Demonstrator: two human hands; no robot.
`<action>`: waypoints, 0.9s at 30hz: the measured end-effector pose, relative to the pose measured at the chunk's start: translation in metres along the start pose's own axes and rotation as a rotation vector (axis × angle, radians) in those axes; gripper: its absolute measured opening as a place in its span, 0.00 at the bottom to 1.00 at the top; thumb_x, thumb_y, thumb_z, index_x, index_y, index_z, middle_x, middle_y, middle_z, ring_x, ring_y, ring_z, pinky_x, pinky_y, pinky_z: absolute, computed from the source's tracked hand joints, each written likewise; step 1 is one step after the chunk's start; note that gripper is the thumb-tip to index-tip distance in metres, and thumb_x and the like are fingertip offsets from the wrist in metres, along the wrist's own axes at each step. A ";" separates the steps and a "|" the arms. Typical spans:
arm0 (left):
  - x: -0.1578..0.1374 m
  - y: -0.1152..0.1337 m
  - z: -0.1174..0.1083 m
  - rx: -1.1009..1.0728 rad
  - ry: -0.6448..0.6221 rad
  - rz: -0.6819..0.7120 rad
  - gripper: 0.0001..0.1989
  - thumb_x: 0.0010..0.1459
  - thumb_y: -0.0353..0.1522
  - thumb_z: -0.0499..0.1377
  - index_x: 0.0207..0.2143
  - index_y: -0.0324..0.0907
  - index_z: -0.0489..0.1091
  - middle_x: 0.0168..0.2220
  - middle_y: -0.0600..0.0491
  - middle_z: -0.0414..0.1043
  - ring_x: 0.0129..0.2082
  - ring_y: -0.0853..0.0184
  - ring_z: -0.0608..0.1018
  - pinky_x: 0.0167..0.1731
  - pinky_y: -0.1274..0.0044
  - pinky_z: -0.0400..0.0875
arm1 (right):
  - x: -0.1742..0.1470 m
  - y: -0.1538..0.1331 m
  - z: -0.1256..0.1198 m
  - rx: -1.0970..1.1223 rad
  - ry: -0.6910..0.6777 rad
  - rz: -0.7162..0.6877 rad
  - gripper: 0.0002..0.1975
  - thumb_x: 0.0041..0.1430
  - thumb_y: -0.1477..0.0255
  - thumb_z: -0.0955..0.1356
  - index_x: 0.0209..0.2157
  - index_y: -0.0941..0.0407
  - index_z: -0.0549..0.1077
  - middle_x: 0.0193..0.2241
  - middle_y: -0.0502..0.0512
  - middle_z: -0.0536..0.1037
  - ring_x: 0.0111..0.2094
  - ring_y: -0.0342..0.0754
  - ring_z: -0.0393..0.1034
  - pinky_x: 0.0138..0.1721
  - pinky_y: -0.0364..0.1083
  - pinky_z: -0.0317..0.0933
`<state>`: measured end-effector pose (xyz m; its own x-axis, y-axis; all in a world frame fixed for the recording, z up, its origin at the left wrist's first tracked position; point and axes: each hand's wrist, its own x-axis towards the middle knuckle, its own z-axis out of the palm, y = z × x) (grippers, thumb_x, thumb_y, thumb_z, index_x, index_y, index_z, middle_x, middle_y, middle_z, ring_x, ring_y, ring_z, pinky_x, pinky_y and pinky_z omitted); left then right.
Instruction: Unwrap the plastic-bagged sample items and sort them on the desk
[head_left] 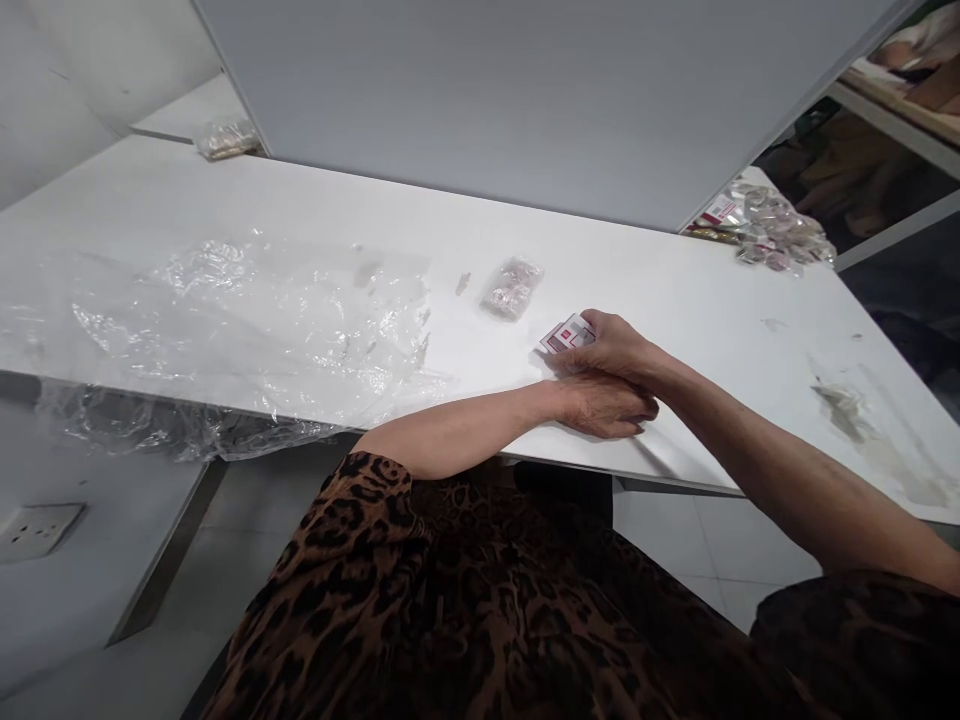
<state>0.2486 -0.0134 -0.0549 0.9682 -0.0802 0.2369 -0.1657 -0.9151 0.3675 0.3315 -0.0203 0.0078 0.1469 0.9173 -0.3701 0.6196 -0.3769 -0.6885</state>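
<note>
My right hand (616, 345) is closed on a small stack of white cards (570, 335) with red and grey print, pinched between thumb and fingers just above the white table. Crossing beneath the right wrist, my left hand (607, 405) lies back-up by the table's front edge. Its fingers reach to the right and look loosely stretched, with no object visible in them; the palm is hidden. A small clear plastic packet (513, 288) with pinkish contents sits on the table, just beyond the cards and to their left.
Crumpled clear plastic sheeting (300, 320) covers the left of the table (420, 215) and hangs over its front edge. A grey panel (480, 100) rises behind. Wrapped packets (780, 230) are heaped at the back right, another packet (225, 138) at the back left.
</note>
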 end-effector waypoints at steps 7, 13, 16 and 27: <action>-0.002 -0.007 0.004 -0.207 0.121 -0.265 0.09 0.68 0.32 0.58 0.41 0.41 0.79 0.45 0.46 0.83 0.47 0.58 0.81 0.50 0.67 0.74 | 0.004 0.018 -0.014 0.440 0.160 -0.250 0.34 0.33 0.57 0.86 0.34 0.54 0.68 0.26 0.46 0.71 0.28 0.42 0.63 0.27 0.43 0.59; -0.002 -0.022 0.005 -0.847 0.693 -0.796 0.14 0.73 0.32 0.49 0.52 0.38 0.73 0.38 0.49 0.79 0.30 0.70 0.80 0.36 0.75 0.77 | 0.000 0.038 -0.044 0.665 0.197 -0.389 0.35 0.36 0.52 0.86 0.39 0.54 0.71 0.31 0.49 0.75 0.31 0.45 0.68 0.31 0.46 0.64; -0.006 -0.025 -0.005 -1.118 0.930 -0.850 0.19 0.77 0.40 0.47 0.57 0.39 0.68 0.37 0.50 0.79 0.28 0.71 0.82 0.32 0.78 0.77 | -0.006 0.048 -0.052 0.640 0.165 -0.376 0.33 0.40 0.52 0.85 0.40 0.53 0.73 0.33 0.52 0.76 0.33 0.47 0.69 0.34 0.47 0.66; -0.010 -0.021 -0.015 -1.073 0.792 -0.754 0.28 0.62 0.56 0.66 0.46 0.42 0.71 0.27 0.56 0.76 0.23 0.71 0.79 0.25 0.78 0.76 | -0.016 0.068 -0.042 0.566 0.002 -0.285 0.27 0.47 0.52 0.82 0.42 0.53 0.76 0.38 0.56 0.78 0.41 0.53 0.73 0.43 0.54 0.70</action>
<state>0.2391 0.0126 -0.0516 0.5985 0.8008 -0.0217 -0.0866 0.0916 0.9920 0.4035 -0.0555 -0.0072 0.0375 0.9917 -0.1228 0.1313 -0.1267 -0.9832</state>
